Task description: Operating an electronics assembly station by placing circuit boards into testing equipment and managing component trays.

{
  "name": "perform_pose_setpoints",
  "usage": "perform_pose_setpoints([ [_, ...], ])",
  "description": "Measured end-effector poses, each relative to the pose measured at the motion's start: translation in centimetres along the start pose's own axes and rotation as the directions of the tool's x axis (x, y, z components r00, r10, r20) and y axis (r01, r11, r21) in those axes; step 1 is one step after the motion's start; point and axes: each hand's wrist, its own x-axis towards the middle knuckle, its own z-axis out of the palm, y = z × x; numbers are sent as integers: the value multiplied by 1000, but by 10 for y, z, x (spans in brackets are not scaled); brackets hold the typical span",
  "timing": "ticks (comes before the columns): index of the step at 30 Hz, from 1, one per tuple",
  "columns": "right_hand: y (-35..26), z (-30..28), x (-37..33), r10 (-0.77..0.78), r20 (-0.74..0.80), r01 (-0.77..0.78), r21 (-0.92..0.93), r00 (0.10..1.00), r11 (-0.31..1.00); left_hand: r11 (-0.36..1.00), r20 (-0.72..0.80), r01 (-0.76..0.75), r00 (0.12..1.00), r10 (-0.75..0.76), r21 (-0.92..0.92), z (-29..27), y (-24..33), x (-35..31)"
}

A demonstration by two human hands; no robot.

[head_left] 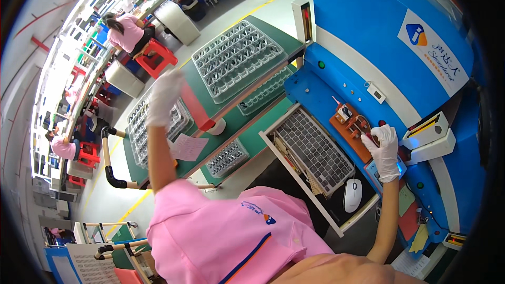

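My left hand (165, 97), in a white glove, is raised beside the clear trays on the green rack. Motion smears its fingers, and I cannot make out anything in them. At the blue machine, my right hand (384, 152), also gloved in white, has its fingers curled round a red-tipped clamp lever (381, 123) on an orange fixture (351, 138). A small metal part (344, 113) sits at the fixture's far end. The closest tray (138, 144) to my left hand holds rows of small dark parts. A larger tray (258, 81) of similar parts lies farther back.
Below the fixture, an open drawer (336, 226) holds a keyboard (315, 150) and a white mouse (352, 195). A tape roll (216, 127) and a paper note (188, 147) lie on the green rack (202, 97). Light-curtain posts (302, 21) flank the machine. Several people sit at far benches.
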Motion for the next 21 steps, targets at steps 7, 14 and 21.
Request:
perform_pose_setpoints([
  [7,-7,3,2,-228,45,221,125,973,967,583,109,552,664,-740,596,-53,-98,-168],
  [14,-7,3,-3,-193,109,181,116,975,977,584,13,577,705,-709,571,-27,-100,-190],
  [21,-2,8,-4,-230,20,225,145,973,963,684,157,598,693,-703,418,-48,-133,-185],
])
